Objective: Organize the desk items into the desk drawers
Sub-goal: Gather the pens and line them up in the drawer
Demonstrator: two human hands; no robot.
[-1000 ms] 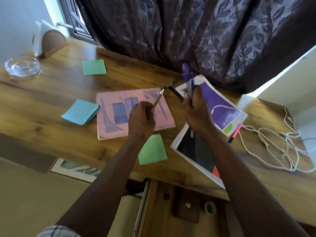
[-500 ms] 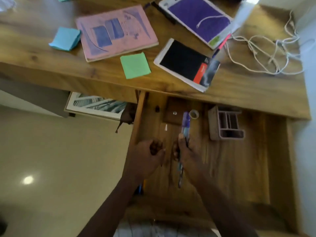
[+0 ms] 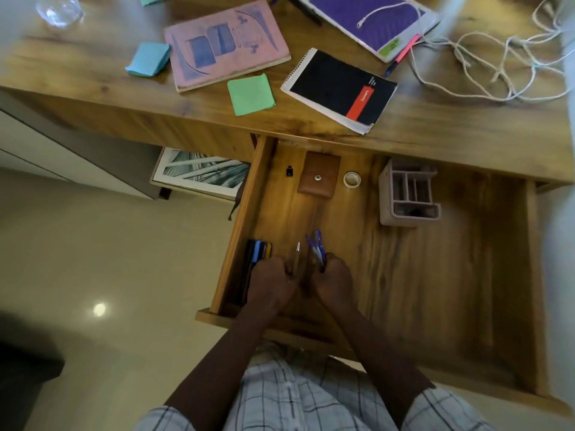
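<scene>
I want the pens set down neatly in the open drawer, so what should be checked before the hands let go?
1. Drawer open far enough: ok.
2. Right hand grips the purple pens: ok.
3. Left hand holds the silver-tipped pen: ok.
4. Bare drawer floor ahead of both hands: ok.
5. Pens already lying by the left wall are clear of the drop spot: ok.
6. Whether the hands are low enough to release gently: cannot tell.

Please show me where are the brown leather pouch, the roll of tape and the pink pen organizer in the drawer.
brown leather pouch [image 3: 318, 179]: head view, beside its metal snap.
roll of tape [image 3: 352, 179]: head view, on its ring.
pink pen organizer [image 3: 408, 196]: head view, on a divider wall.
</scene>
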